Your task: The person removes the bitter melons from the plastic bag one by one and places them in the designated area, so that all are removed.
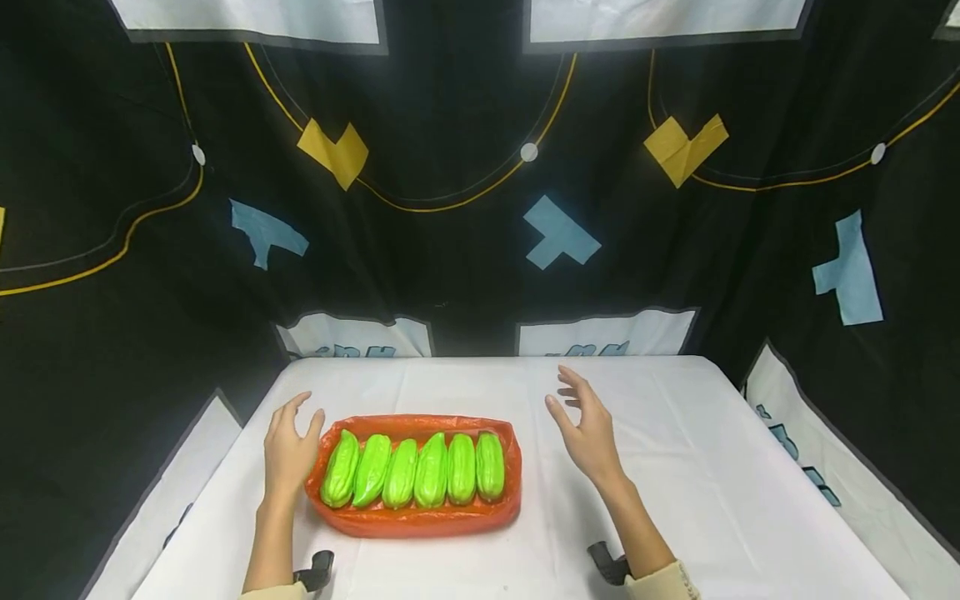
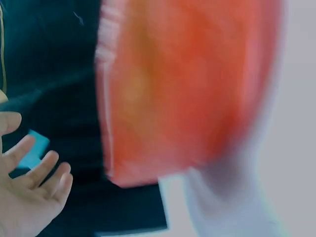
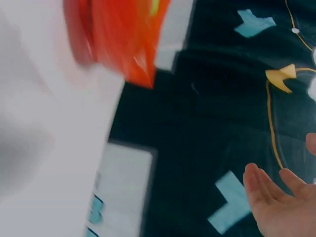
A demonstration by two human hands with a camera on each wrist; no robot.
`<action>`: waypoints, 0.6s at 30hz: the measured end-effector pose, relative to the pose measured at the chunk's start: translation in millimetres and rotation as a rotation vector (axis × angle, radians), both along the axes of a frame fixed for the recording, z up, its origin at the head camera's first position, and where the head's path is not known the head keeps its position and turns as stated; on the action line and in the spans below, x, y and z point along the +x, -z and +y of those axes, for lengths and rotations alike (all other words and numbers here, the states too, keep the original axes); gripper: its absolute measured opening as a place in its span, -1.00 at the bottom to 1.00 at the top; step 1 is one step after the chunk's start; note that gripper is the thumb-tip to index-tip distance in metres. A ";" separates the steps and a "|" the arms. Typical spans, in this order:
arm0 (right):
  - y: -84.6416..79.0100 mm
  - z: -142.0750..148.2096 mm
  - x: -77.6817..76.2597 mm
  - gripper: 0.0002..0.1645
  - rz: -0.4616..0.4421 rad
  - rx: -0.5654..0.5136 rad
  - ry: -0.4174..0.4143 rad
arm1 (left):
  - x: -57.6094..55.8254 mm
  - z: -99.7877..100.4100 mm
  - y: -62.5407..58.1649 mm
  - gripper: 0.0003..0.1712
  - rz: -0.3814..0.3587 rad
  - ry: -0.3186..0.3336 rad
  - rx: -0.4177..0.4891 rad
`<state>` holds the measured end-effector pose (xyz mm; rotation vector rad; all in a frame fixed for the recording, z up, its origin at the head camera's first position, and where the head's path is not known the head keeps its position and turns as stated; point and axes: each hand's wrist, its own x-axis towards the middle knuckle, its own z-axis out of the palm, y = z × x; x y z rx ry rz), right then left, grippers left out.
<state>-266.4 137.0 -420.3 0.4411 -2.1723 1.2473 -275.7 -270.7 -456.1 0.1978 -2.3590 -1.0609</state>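
Observation:
An orange-red oblong tray (image 1: pixel 420 527) with raised sides stands on the white table. Inside it several bright green, ridged, elongated vegetable-like pieces (image 1: pixel 431 471) lie side by side in a row; their exact kind is unclear. Just beyond the tray's left end is my left hand (image 1: pixel 288 450), raised, fingers loosely bent and holding nothing. My right hand (image 1: pixel 591 433) hovers above the table to the right of the tray, thumb apart from the fingers, also holding nothing. In the left wrist view the tray (image 2: pixel 187 89) is blurred, and the left palm (image 2: pixel 29 197) shows relaxed fingers.
A white-covered table (image 1: pixel 675 500) extends around the tray. Behind it hangs a dark curtain (image 1: pixel 450 275) with yellow and blue patches and white panels. A black wrist mount (image 1: pixel 611 565) sits at the right wrist, another (image 1: pixel 318 571) at the left.

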 end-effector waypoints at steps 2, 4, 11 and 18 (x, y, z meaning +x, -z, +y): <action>10.3 -9.8 0.5 -0.43 -0.039 -0.047 -0.031 | 2.4 -6.7 11.6 -0.51 -0.014 0.019 0.028; 20.1 -18.5 0.8 -0.43 -0.088 -0.095 -0.064 | 4.1 -12.0 22.4 -0.52 -0.037 0.041 0.058; 39.3 -45.5 10.5 -0.45 -0.248 -0.220 -0.148 | 6.5 -28.0 51.6 -0.46 -0.128 0.110 0.173; 35.4 -61.0 27.2 -0.46 -0.358 -0.219 -0.210 | 8.0 -39.3 74.8 -0.36 -0.220 0.184 0.272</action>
